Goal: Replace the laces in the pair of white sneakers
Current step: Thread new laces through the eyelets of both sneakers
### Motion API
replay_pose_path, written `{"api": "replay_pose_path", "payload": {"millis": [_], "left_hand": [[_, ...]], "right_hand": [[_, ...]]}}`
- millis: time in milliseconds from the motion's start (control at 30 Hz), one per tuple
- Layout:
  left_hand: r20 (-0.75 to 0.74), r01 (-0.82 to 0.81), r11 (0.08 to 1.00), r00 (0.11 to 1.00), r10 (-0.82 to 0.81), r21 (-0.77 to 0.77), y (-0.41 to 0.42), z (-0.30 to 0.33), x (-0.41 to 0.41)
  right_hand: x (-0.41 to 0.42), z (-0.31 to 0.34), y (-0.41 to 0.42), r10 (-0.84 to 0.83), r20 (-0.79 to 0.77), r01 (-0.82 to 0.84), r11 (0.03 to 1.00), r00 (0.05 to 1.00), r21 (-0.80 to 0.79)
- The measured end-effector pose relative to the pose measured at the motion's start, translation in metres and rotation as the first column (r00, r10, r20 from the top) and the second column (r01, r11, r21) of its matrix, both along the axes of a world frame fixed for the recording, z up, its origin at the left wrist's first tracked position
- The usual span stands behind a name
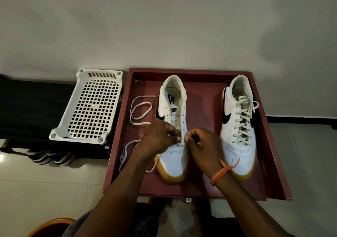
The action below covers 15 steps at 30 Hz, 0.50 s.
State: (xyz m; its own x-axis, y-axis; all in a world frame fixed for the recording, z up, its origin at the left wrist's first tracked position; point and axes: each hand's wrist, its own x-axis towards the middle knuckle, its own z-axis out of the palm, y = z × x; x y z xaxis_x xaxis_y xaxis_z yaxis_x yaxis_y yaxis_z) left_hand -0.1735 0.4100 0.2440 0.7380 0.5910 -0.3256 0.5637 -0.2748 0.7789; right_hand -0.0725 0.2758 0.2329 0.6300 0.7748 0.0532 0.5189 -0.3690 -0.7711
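Two white sneakers with black swooshes and tan soles stand in a dark red tray [206, 76]. The left sneaker [173, 109] has most eyelets bare; a cream lace [140, 107] trails from its lowest eyelets in loops over the tray's left part. My left hand [158, 136] and my right hand [200, 143] meet over the lower eyelets, each pinching the lace near the toe end. The right sneaker [238, 123] is fully laced and untouched.
A white perforated plastic basket [91, 107] lies upside down on a black bench left of the tray. Dark sandals [51, 157] sit under the bench. An orange stool edge [51, 225] shows bottom left. A pale wall rises behind the tray.
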Motion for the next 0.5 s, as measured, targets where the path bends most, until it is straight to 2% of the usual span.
{"api": "replay_pose_path", "payload": {"millis": [100,133,167,233,267,367,500], "left_hand": [[-0.034,0.013,1.000,0.999,-0.013,0.002,0.004,0.002,-0.001],[-0.038,0.008,1.000,0.999,-0.008,-0.016,0.004,0.003,-0.002],[-0.036,-0.001,0.999,0.999,-0.001,-0.045,0.005,0.005,-0.002],[-0.050,-0.016,0.997,0.999,0.013,-0.071,0.004,0.007,-0.003],[-0.066,-0.023,0.998,0.998,0.018,-0.066,0.005,0.007,-0.003],[-0.092,-0.023,0.998,0.996,0.017,-0.066,0.006,0.008,-0.004],[-0.075,-0.024,0.993,0.997,0.015,-0.115,0.007,0.007,-0.004]], "right_hand": [[0.003,-0.002,0.000,-0.006,0.023,0.007,1.000,1.000,-0.021],[0.007,0.000,0.000,-0.047,-0.066,0.046,0.999,0.997,-0.006],[0.013,0.003,0.000,-0.097,-0.223,0.102,0.995,0.970,0.009],[0.024,0.013,-0.002,-0.175,-0.506,0.205,0.979,0.845,0.005],[0.030,0.018,-0.003,-0.196,-0.569,0.238,0.971,0.799,0.000],[0.048,0.027,-0.007,-0.244,-0.656,0.357,0.933,0.714,0.042],[0.051,0.023,-0.006,-0.303,-0.695,0.512,0.852,0.652,0.108]]}}
